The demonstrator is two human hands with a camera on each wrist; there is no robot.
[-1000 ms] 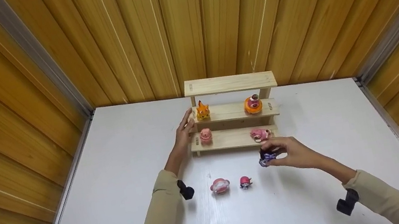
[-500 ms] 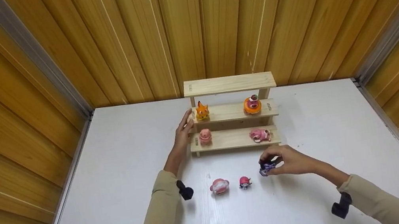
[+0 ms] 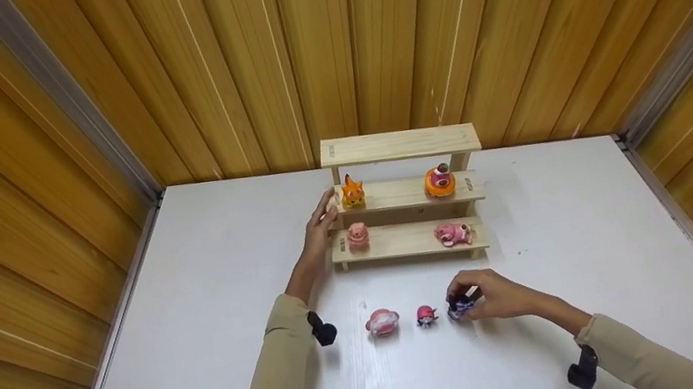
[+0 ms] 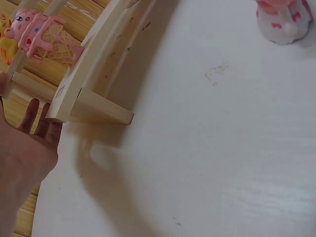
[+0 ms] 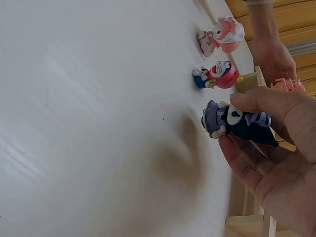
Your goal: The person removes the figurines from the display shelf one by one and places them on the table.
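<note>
My right hand (image 3: 500,294) pinches a dark figurine in a purple outfit (image 5: 239,121) between thumb and fingers, low over the white table. Just left of it stands a small figurine with a pinkish-red head (image 3: 426,315), blue at its base in the right wrist view. Farther left is a pink figurine with a white head covering (image 3: 382,322). With fingers extended, my left hand (image 3: 316,237) rests against the left end of a three-tier wooden display shelf (image 3: 398,144). In the left wrist view, its fingertips (image 4: 30,113) show beside the lowest tier's end.
On the middle tier sit an orange fox-like figurine (image 3: 352,192) and a figurine in an orange ring (image 3: 439,181). Below them, a pink ice-cream-cone figurine (image 3: 357,237) and a lying pink figurine (image 3: 453,234) occupy the lowest tier. Wood-look panels (image 3: 323,45) enclose the table.
My right hand has carried the dark purple figurine from close in front of the shelf toward me and slightly left, beside the pinkish-red-headed figurine. The left hand stays against the shelf.
</note>
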